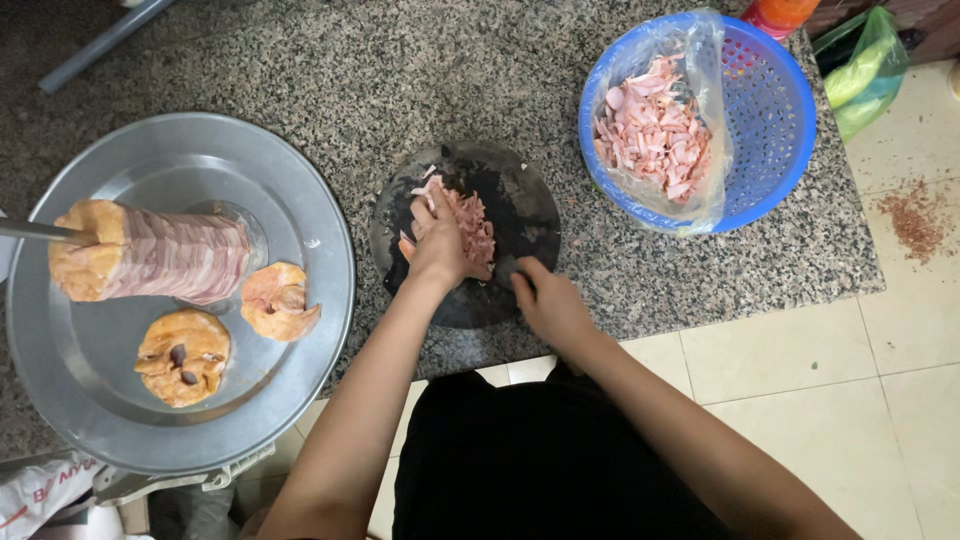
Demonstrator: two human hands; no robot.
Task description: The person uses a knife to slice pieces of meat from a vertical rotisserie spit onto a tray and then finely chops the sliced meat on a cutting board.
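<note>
My left hand (440,240) lies palm down on the heap of pink meat strips (468,222), fingers curled over the strips and pressing them against the round dark chopping board (520,215); most of the heap shows just right of the knuckles. My right hand (548,300) rests on the board's near edge, fingers folded; I cannot tell whether it grips anything. Both forearms reach up from the lower frame, converging on the board. Beyond, at upper right, a blue basket (775,110) holds a clear bag of cut meat (655,130). At left, a metal tray (300,200) carries a skewered meat stack (160,255).
</note>
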